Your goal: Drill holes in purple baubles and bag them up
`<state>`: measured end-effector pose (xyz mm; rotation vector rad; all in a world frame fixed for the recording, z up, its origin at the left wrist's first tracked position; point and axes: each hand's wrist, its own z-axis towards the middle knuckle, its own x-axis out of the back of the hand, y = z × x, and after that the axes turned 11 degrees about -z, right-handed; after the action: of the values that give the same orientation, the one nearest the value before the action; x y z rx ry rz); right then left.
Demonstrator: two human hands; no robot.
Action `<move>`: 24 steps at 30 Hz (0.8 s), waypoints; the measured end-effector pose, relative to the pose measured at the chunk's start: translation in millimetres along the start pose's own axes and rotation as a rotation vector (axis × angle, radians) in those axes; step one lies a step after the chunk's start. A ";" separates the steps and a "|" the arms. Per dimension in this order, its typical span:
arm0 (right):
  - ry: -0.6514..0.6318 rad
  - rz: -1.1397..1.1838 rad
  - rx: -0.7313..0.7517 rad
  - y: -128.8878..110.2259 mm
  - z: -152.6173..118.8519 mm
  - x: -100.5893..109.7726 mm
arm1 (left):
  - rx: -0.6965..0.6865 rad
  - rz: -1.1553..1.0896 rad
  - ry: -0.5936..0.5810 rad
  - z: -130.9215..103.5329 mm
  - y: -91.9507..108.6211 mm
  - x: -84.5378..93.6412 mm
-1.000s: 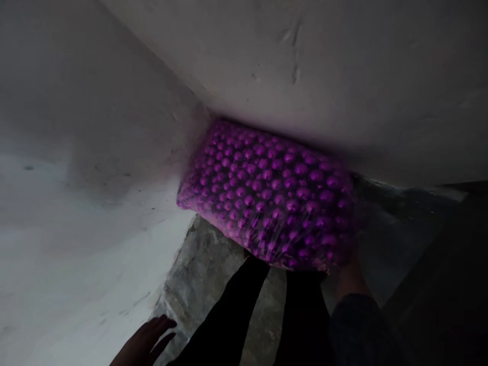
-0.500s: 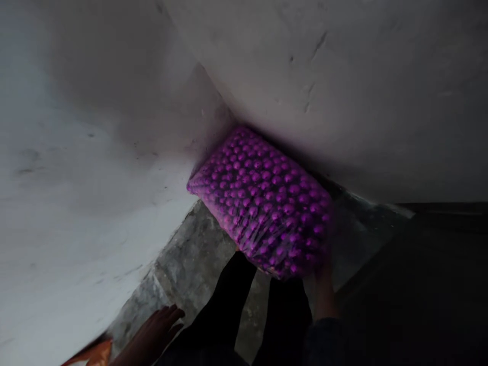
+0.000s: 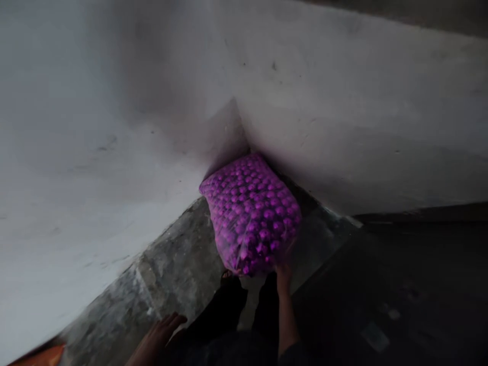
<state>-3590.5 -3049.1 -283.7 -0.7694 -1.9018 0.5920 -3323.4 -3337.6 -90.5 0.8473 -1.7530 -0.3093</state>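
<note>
A large clear plastic bag of shiny purple balls (image 3: 253, 213) lies in the corner where two walls meet, its near end close to the person's feet. My right hand (image 3: 282, 277) is at the bag's near right edge, closed on the plastic; its fingertips are partly hidden in the dim light. Away from the bag, at the lower left, my left hand (image 3: 165, 328) hangs over the floor. Its fingers are stretched out and nothing is in them.
Pale, stained walls (image 3: 114, 203) rise to the left and on the far side (image 3: 343, 112). Underfoot is a grey, rough floor (image 3: 183, 249). An orange object (image 3: 41, 356) shows at the bottom left corner. The right side is very dark, with a small pale item (image 3: 375, 336) there.
The bag now appears smaller, with its near end turned towards the feet. My right hand has shifted left along with the bag's near end. My left hand stays low and open.
</note>
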 end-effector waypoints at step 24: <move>-0.376 -0.075 0.741 -338.2 -266.1 -99.4 | -0.115 -0.176 0.247 -36.7 -80.0 98.4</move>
<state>-3403.4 -3332.4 -1.1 -0.1058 -1.8179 1.3599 -3272.1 -3453.4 -53.3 0.9170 -1.4221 -0.4002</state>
